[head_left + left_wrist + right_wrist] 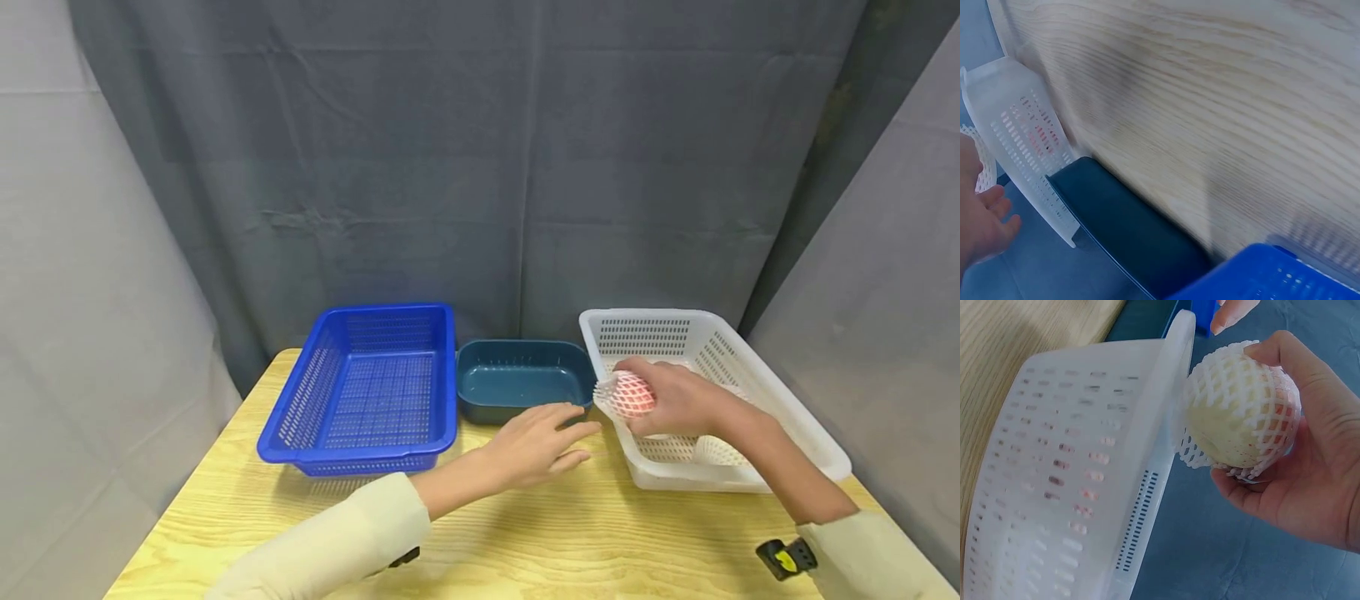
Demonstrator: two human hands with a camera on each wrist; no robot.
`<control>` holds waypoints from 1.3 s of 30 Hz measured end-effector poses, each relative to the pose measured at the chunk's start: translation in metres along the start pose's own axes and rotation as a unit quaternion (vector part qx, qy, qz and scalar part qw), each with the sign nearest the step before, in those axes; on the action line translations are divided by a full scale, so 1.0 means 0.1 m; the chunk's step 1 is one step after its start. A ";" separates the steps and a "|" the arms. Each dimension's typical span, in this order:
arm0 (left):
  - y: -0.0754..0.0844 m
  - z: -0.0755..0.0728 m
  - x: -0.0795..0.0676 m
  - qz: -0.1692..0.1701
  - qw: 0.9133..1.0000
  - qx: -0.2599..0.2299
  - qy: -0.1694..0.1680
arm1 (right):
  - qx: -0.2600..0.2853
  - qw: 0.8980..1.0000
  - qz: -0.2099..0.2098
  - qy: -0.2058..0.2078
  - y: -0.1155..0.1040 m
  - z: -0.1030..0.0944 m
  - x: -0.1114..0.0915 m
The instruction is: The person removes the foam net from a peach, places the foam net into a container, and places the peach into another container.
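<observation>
My right hand (682, 402) grips a peach (632, 395) wrapped in a white foam net, above the left side of the white basket (738, 478). In the right wrist view the peach (1225, 428) shows pale yellow with a red blush, thumb and fingers curled round it. Left of it, my left hand (534, 446) is held over the table with its fingers spread, near the front of the teal basin (491, 412); it holds nothing. White netted things lie inside the white basket, partly hidden by my right hand and forearm.
To the left stands a blue basket (360, 457), with nothing seen in it. The teal basin sits between the two baskets. All stand on a wooden table (480, 542), with a grey curtain (450, 167) behind and pale cloth at both sides.
</observation>
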State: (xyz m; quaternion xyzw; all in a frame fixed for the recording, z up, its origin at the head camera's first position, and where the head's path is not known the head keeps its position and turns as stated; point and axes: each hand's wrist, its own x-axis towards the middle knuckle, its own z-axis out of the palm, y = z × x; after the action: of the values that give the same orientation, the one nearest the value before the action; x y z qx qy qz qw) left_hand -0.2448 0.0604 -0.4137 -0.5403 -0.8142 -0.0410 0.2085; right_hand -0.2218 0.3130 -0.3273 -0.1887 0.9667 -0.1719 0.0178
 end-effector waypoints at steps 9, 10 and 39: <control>-0.11 -0.01 -0.17 -0.012 1.000 0.014 0.003 | -0.015 1.000 -0.018 0.007 -0.08 0.05 0.06; -0.11 -0.02 -0.19 -0.014 1.000 0.013 0.000 | -0.014 1.000 -0.015 0.007 -0.09 0.06 0.06; -0.17 -0.09 -0.60 -0.090 0.995 -0.030 -0.021 | 0.002 0.998 -0.063 -0.030 -0.39 0.30 0.22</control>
State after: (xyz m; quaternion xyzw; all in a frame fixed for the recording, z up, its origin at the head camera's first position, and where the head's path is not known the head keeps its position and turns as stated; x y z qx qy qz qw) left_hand -0.2376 -0.0010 -0.4257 -0.4719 -0.8620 -0.0728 0.1704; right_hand -0.2255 0.2609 -0.3420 -0.2539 0.9516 -0.1694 0.0364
